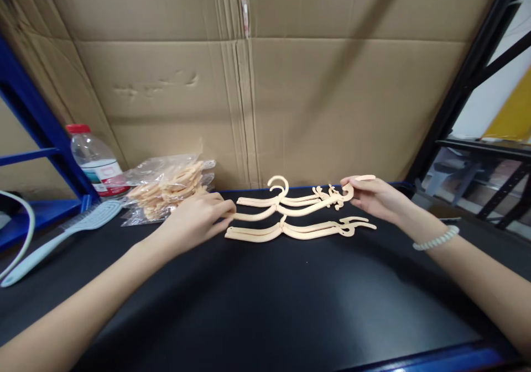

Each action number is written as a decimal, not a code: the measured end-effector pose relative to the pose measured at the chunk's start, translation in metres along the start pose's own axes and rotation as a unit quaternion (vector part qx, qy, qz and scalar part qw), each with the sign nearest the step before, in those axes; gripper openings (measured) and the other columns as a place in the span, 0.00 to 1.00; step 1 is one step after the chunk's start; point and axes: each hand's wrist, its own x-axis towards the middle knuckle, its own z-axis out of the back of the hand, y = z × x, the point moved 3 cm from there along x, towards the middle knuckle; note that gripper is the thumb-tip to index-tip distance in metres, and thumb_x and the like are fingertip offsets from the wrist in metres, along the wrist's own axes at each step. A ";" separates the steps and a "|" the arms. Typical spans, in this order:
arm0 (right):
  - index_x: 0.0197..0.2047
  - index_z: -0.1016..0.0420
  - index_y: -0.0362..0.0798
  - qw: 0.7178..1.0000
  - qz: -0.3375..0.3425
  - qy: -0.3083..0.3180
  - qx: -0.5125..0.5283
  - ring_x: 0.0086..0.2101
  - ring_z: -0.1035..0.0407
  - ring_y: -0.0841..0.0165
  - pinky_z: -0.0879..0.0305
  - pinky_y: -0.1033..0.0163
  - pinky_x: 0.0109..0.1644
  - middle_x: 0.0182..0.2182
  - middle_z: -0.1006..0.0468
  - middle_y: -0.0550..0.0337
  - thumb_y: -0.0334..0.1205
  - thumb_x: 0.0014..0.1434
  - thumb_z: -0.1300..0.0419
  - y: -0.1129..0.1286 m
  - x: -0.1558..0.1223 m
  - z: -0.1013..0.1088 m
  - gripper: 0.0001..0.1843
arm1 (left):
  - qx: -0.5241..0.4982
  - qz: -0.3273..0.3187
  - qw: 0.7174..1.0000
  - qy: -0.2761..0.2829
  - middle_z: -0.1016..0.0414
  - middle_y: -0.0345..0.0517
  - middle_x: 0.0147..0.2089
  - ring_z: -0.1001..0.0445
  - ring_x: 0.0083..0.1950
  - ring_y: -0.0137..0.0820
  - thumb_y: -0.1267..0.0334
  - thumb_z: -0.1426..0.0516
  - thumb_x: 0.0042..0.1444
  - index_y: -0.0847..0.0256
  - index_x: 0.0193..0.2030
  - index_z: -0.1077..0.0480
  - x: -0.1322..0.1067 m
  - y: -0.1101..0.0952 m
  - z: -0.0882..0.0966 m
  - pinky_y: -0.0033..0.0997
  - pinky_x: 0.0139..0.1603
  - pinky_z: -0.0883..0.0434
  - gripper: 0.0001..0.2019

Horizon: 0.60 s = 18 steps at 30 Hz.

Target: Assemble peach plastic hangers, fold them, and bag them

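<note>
Pinched shut on the hanger [296, 210] at both tips, left hand [194, 218] and right hand [373, 196] fingers alike, apparently for keeping it level above the desk [290, 305]; just right of the bag [166, 192]; second hanger [286, 230] flat, likewise right of the bag.

Near the desk's [290, 294] far left corner, the print on the water bottle [96, 162] is too small to read. Its base is hidden behind the plastic bag [168, 189], whose pale contents blur through the wrinkled film. The left hand [197, 220] covers the left tips of the upper hangers [290, 206], the right hand [371, 195] hides part of their right end, and a white cord [25, 223] runs out of view at the left.
</note>
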 end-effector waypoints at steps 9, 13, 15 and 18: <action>0.33 0.20 0.46 0.924 -0.043 0.175 -0.337 0.29 0.31 0.71 0.36 0.66 0.33 0.29 0.21 0.59 0.44 0.47 0.31 0.009 -0.004 0.024 0.12 | -0.028 -0.063 0.988 0.136 0.30 0.41 0.31 0.33 0.26 0.27 0.69 0.50 0.57 0.59 0.28 0.34 -0.002 -0.016 -0.001 0.27 0.28 0.41 0.08; 0.33 0.20 0.46 0.864 -0.046 0.249 -0.434 0.30 0.30 0.69 0.36 0.65 0.34 0.29 0.21 0.59 0.47 0.48 0.33 0.005 -0.005 0.020 0.13 | -0.043 -0.065 0.985 0.153 0.32 0.40 0.29 0.33 0.26 0.27 0.70 0.50 0.56 0.59 0.26 0.35 -0.003 -0.022 -0.006 0.27 0.27 0.42 0.09; 0.33 0.21 0.46 0.845 -0.055 0.267 -0.460 0.25 0.32 0.72 0.38 0.66 0.30 0.27 0.21 0.60 0.48 0.49 0.34 0.003 -0.006 0.017 0.14 | -0.050 -0.058 0.984 0.163 0.31 0.40 0.29 0.31 0.27 0.29 0.71 0.50 0.56 0.59 0.26 0.35 -0.003 -0.023 -0.008 0.27 0.28 0.41 0.09; 0.33 0.20 0.46 0.825 -0.054 0.280 -0.487 0.22 0.36 0.74 0.41 0.67 0.27 0.26 0.22 0.60 0.47 0.50 0.34 0.000 -0.008 0.013 0.13 | -0.060 -0.050 0.984 0.159 0.30 0.41 0.29 0.30 0.30 0.31 0.70 0.49 0.56 0.58 0.28 0.33 -0.003 -0.022 -0.010 0.28 0.29 0.39 0.08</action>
